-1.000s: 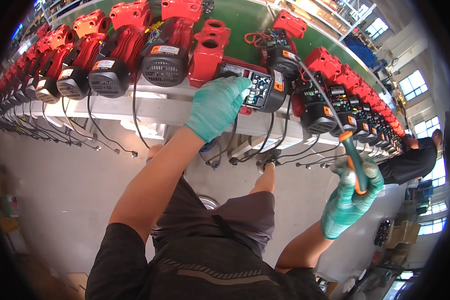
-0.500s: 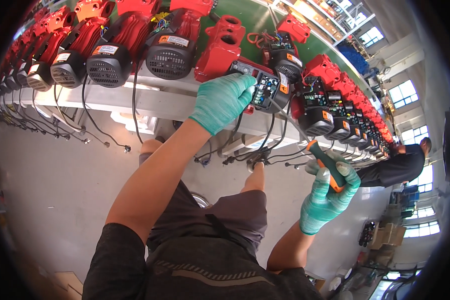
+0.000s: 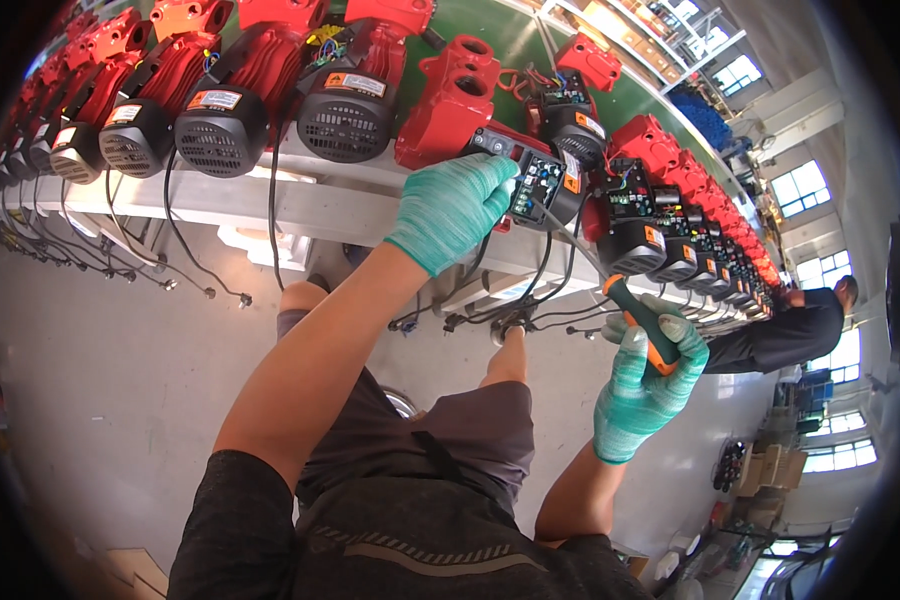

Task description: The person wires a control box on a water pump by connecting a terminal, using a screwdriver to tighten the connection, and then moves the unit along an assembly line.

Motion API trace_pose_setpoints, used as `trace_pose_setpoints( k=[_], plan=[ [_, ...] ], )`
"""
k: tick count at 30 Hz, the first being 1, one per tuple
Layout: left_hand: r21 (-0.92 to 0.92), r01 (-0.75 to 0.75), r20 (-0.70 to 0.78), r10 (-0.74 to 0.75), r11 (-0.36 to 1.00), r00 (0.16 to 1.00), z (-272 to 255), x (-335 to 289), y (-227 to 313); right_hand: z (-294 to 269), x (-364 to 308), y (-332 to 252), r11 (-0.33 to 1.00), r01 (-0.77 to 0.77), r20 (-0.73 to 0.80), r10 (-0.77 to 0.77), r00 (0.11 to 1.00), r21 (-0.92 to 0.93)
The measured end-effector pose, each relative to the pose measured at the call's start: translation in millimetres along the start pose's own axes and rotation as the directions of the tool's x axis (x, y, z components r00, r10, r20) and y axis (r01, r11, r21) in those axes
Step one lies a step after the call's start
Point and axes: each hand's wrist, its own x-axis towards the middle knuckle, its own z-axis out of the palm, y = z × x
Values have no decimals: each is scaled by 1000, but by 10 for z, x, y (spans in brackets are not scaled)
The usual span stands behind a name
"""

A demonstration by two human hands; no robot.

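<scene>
In my gloved right hand is a long screwdriver, its green and orange handle held between thumb and fingers. The thin shaft slants up and left to the lower edge of an exposed circuit board. That board sits in the black uncovered electronics box of a red pump lying on the bench edge. My gloved left hand grips the box beside the board, thumb and fingers close together. What its fingertips pinch, if anything small, is hidden. An orange and white label shows on the motor's black end.
Several red pumps with black fan covers line the bench to the left. More with open boards run away to the right. Power cables hang from the edge. Another person stands at the far right.
My right hand and the screwdriver handle have shifted slightly left and up. The left hand stays on the box, and the whole view has moved a little.
</scene>
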Motion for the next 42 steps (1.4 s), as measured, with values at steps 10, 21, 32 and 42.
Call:
trace_pose_setpoints(
  k=[10,21,32,42],
  plan=[
    [-18,11,13,-11,1000,1000,2,-14,-25,50,-6,-91,994,-56,-53,51,997,-97],
    [-18,17,19,-17,1000,1000,-22,-1,-5,93,28,-93,987,30,-30,-35,999,-159],
    [-24,4,5,-4,1000,1000,-17,-4,-12,95,19,-134,992,-37,-37,33,999,-118],
    [-26,-13,14,14,1000,1000,-22,-16,-33,112,650,-523,754,565,535,-342,773,-334]
  ],
)
